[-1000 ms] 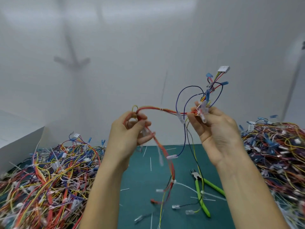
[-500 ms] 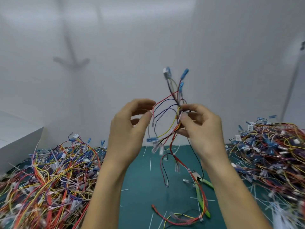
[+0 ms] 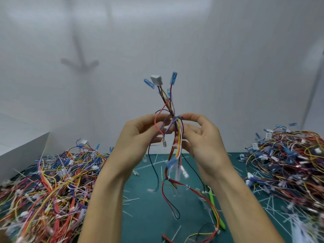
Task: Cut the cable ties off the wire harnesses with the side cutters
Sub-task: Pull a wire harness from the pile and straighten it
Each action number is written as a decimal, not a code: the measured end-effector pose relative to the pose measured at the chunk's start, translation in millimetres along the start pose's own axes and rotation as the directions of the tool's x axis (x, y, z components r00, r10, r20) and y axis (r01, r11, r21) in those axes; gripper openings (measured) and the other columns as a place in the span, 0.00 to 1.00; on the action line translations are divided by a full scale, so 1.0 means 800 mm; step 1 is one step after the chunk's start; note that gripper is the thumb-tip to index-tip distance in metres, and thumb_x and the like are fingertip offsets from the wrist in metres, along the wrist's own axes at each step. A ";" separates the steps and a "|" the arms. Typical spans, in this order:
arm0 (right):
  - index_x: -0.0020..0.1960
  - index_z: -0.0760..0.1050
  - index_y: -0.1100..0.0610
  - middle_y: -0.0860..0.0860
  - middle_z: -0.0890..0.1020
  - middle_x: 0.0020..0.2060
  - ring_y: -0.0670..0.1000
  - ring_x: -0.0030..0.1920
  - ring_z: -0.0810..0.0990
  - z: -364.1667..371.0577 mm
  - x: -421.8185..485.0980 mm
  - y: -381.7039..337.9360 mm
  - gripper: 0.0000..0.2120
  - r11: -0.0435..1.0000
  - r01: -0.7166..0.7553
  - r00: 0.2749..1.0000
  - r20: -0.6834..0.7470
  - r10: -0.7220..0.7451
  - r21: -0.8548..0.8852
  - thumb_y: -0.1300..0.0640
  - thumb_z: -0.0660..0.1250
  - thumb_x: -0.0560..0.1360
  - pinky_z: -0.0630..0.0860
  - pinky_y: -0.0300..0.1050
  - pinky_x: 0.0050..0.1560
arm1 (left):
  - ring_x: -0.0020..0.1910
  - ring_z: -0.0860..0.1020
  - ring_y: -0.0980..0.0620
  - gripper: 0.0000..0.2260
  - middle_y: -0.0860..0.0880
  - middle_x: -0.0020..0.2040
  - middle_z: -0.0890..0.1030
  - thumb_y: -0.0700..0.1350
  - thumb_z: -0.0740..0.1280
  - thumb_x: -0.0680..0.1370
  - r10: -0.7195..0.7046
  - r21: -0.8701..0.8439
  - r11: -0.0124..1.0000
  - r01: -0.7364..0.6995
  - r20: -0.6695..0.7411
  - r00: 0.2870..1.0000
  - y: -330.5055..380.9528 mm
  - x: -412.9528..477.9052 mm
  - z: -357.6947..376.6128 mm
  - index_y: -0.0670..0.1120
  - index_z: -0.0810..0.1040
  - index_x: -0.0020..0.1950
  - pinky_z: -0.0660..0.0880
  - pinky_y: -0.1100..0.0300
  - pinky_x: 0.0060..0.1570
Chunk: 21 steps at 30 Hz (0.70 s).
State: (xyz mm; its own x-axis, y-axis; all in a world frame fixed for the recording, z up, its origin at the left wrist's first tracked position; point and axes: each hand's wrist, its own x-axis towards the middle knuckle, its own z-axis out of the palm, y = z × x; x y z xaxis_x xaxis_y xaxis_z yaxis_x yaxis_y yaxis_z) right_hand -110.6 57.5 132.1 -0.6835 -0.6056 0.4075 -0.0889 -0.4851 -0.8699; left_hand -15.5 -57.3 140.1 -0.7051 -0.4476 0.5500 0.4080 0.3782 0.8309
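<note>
I hold one wire harness (image 3: pixel 172 135) upright in front of me, well above the green mat (image 3: pixel 150 216). My left hand (image 3: pixel 138 137) and my right hand (image 3: pixel 201 137) both pinch its bundled wires at the same spot, fingertips nearly meeting. A white connector and blue terminals stick up above my fingers; red, black and yellow wires hang down to the mat. The green-handled side cutters (image 3: pixel 216 211) lie on the mat below my right forearm, in neither hand.
A big heap of harnesses (image 3: pixel 47 186) covers the mat on the left, and another heap (image 3: pixel 291 163) lies on the right. Cut white tie scraps litter the mat. A white box (image 3: pixel 19 146) stands at far left, a white wall behind.
My hands have come together from about a hand's width apart. The harness went from stretched sideways to gathered upright, with its connector end now pointing up at centre.
</note>
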 end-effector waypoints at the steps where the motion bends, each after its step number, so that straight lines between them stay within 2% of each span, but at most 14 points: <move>1: 0.57 0.73 0.60 0.55 0.86 0.39 0.48 0.34 0.82 0.000 -0.001 0.000 0.08 1.000 -0.019 1.000 0.017 0.019 0.021 0.63 0.67 0.79 0.77 0.38 0.34 | 0.48 0.84 0.55 0.06 0.51 0.47 0.87 0.43 0.68 0.77 0.006 0.016 1.000 -0.007 0.016 1.000 0.000 -0.001 0.001 0.50 0.85 0.51 0.79 0.65 0.44; 4: 0.57 0.73 0.61 0.51 0.85 0.35 0.46 0.30 0.79 -0.001 -0.001 0.000 0.11 0.995 -0.078 0.996 0.040 0.076 0.059 0.61 0.69 0.77 0.77 0.39 0.32 | 0.44 0.83 0.56 0.07 0.51 0.44 0.87 0.46 0.72 0.72 0.067 0.030 0.997 -0.065 -0.055 0.996 -0.001 -0.001 0.004 0.49 0.85 0.49 0.80 0.62 0.42; 7: 0.54 0.76 0.63 0.52 0.83 0.31 0.45 0.26 0.76 0.001 0.003 0.000 0.09 0.974 -0.185 0.982 0.050 0.180 0.134 0.62 0.70 0.75 0.74 0.36 0.26 | 0.41 0.84 0.52 0.07 0.47 0.43 0.86 0.36 0.73 0.72 0.103 -0.047 0.993 -0.109 -0.120 0.987 0.000 0.002 0.004 0.40 0.82 0.50 0.79 0.63 0.43; 9: 0.48 0.77 0.63 0.50 0.79 0.27 0.43 0.23 0.73 0.003 0.003 0.000 0.05 0.932 -0.258 0.965 0.116 0.235 0.254 0.64 0.69 0.72 0.71 0.34 0.22 | 0.45 0.84 0.51 0.10 0.46 0.47 0.86 0.36 0.72 0.73 0.086 -0.065 0.994 -0.090 -0.061 0.994 0.000 0.000 0.004 0.39 0.80 0.53 0.79 0.61 0.49; 12: 0.49 0.77 0.65 0.50 0.74 0.29 0.44 0.26 0.70 -0.003 -0.001 0.002 0.13 0.891 -0.308 0.939 0.258 0.228 0.334 0.61 0.68 0.66 0.71 0.33 0.24 | 0.50 0.83 0.50 0.12 0.43 0.51 0.85 0.37 0.69 0.75 0.034 -0.074 0.997 -0.028 0.070 0.997 -0.001 -0.003 0.002 0.39 0.79 0.58 0.79 0.59 0.53; 15: 0.53 0.75 0.65 0.54 0.71 0.38 0.46 0.33 0.68 -0.010 -0.001 0.012 0.10 0.868 -0.375 0.903 0.338 0.264 0.326 0.62 0.66 0.73 0.74 0.34 0.27 | 0.50 0.83 0.48 0.11 0.41 0.51 0.85 0.42 0.68 0.76 -0.018 -0.017 1.000 0.020 0.097 0.995 -0.005 -0.003 -0.001 0.39 0.80 0.57 0.80 0.55 0.55; 16: 0.53 0.75 0.64 0.55 0.71 0.41 0.47 0.35 0.69 -0.009 0.000 0.015 0.09 0.862 -0.398 0.898 0.326 0.296 0.315 0.62 0.66 0.74 0.75 0.34 0.28 | 0.48 0.84 0.49 0.10 0.43 0.49 0.85 0.43 0.68 0.76 -0.031 0.003 1.000 0.031 0.093 0.995 -0.007 -0.003 -0.002 0.40 0.81 0.56 0.80 0.56 0.53; 18: 0.51 0.79 0.64 0.56 0.77 0.41 0.48 0.36 0.74 -0.009 0.002 0.019 0.10 0.874 -0.396 0.906 0.275 0.322 0.283 0.61 0.70 0.71 0.78 0.34 0.31 | 0.43 0.84 0.51 0.06 0.46 0.44 0.86 0.41 0.68 0.77 -0.059 -0.018 0.998 0.061 0.070 0.996 -0.010 -0.004 -0.003 0.41 0.79 0.53 0.80 0.60 0.47; 20: 0.48 0.81 0.63 0.57 0.83 0.40 0.50 0.37 0.81 -0.014 0.007 0.019 0.10 0.917 -0.346 0.931 0.196 0.309 0.198 0.61 0.72 0.68 0.81 0.38 0.35 | 0.42 0.85 0.51 0.03 0.48 0.41 0.85 0.40 0.68 0.78 -0.075 -0.010 0.997 0.075 -0.010 0.997 -0.013 -0.002 -0.003 0.42 0.78 0.50 0.81 0.57 0.48; 21: 0.49 0.80 0.63 0.57 0.85 0.41 0.51 0.38 0.83 -0.019 0.010 0.021 0.08 0.942 -0.315 0.945 0.124 0.301 0.113 0.63 0.71 0.71 0.83 0.41 0.38 | 0.43 0.85 0.50 0.02 0.48 0.42 0.85 0.40 0.69 0.78 -0.072 0.004 0.997 0.072 -0.073 0.995 -0.015 0.000 -0.005 0.43 0.78 0.49 0.82 0.54 0.49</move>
State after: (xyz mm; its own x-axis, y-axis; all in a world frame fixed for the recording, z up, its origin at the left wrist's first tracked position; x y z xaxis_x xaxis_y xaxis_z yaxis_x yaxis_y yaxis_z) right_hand -128.7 54.0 116.8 -0.5828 -0.7971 0.1579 0.2131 -0.3375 -0.9169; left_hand -18.0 -64.8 130.3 -0.6886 -0.5313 0.4934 0.3534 0.3483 0.8682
